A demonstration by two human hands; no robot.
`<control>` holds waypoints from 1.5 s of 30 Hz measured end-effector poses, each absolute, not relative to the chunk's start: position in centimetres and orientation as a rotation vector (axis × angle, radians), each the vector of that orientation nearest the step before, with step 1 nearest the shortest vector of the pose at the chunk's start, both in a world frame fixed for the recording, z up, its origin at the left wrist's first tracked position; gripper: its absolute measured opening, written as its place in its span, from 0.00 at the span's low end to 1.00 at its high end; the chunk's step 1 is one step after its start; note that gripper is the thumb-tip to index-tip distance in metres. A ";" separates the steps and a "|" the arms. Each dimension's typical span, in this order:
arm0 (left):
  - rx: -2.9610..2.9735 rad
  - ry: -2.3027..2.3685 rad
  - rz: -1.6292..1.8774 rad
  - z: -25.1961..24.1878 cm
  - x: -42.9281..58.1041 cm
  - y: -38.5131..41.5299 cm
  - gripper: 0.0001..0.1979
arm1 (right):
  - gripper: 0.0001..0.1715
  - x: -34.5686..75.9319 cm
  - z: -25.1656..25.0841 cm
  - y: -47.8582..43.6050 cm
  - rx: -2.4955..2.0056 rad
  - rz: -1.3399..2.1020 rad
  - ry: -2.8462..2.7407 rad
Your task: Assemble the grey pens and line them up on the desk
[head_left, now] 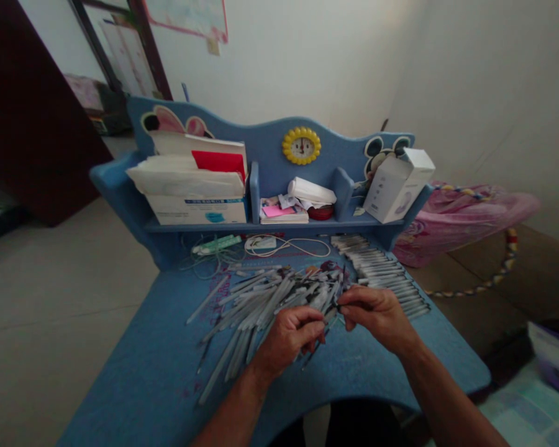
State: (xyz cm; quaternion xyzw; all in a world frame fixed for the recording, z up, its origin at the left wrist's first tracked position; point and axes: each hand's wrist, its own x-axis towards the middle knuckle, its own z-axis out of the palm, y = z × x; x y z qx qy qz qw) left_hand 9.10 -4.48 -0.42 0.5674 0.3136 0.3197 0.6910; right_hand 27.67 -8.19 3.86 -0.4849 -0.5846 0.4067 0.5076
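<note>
My left hand (294,335) is closed in a pinch in front of a loose heap of translucent grey pen barrels (261,304). My right hand (375,310) is also closed, its thumb and fingertips on the dark end of a thin pen (338,306). That pen spans the small gap between both hands, and the fingers hide most of it. To the right, finished-looking pens with dark tips (386,273) lie side by side in a slanting row.
The blue desk (135,366) carries a white cable (307,240) and a green-white tube-like item (217,244) behind the heap. Its raised shelf holds a mask box (198,210), a yellow flower clock (301,146) and a white carton (394,189). The desk's front edge curves inward.
</note>
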 end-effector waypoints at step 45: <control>1.375 0.700 0.498 -0.6 9.0 -4.8 0.07 | 0.12 27.8 4.2 -9.0 -1.571 0.905 -1.889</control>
